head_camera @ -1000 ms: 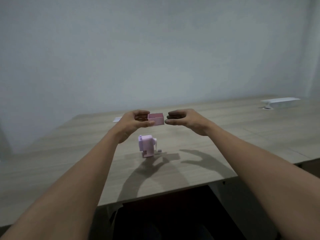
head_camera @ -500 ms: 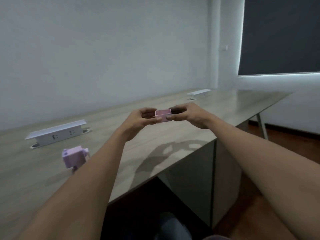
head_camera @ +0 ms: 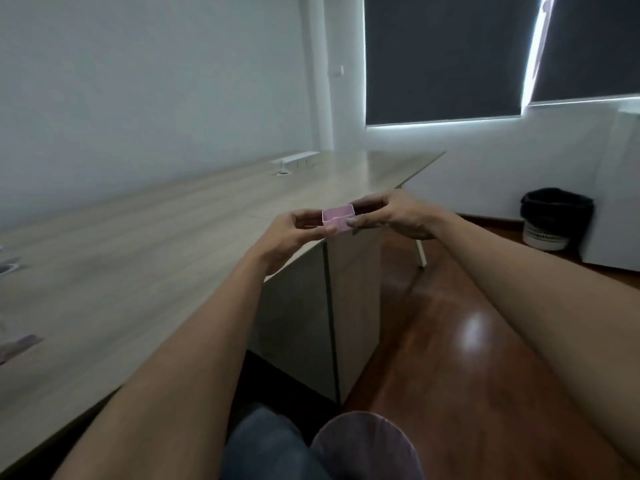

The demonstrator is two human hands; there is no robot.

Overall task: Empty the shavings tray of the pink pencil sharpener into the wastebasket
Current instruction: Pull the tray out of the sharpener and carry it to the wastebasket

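Observation:
I hold the small pink shavings tray [head_camera: 337, 218] upright between both hands, just past the desk's front corner. My left hand [head_camera: 294, 233] pinches its left side and my right hand [head_camera: 398, 214] grips its right side. The wastebasket [head_camera: 554, 216], white with a black liner, stands on the floor at the far right by the wall, well beyond my hands. A blurred pink shape, probably the pink sharpener [head_camera: 17, 346], lies on the desk at the left edge of view.
The long wooden desk [head_camera: 138, 258] runs along the left wall, with a white power strip [head_camera: 298, 159] far back. A desk cabinet [head_camera: 304, 313] and white leg stand below. Brown floor stretches toward the wastebasket. A white cabinet stands right of it.
My view has swung to the right, bringing the wastebasket into sight. Both hands still hold the tray, now over the desk's edge. The sharpener has slid to the left edge of view.

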